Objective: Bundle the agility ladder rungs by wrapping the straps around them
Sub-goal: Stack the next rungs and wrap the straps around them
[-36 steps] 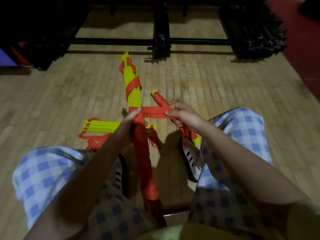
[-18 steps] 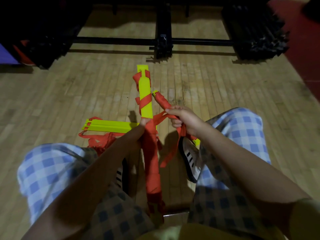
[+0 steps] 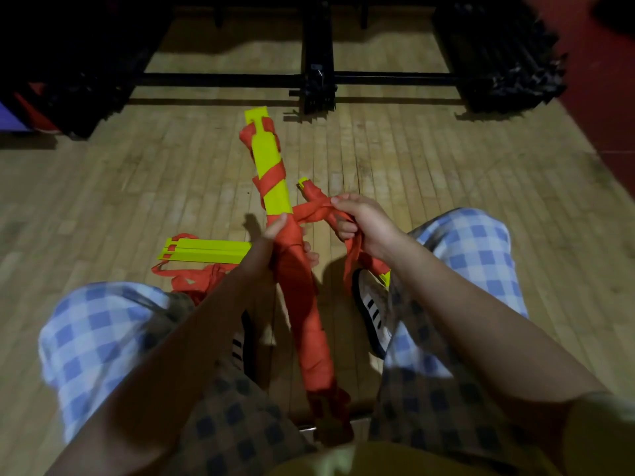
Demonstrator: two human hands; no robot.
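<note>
Matt cloth straps [image 3: 311, 321], seemingly plastic rungs [image 3: 273, 173]

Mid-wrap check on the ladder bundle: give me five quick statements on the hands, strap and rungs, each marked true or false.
1. The left hand grips the rung bundle. True.
2. The right hand is empty. False: it holds the orange strap.
3. The bundle's far end is fully covered by strap. False: yellow shows between the wraps there.
4. Another stack of yellow rungs lies on the wooden floor to the left. True.
5. The straps are blue. False: they are orange.
</note>
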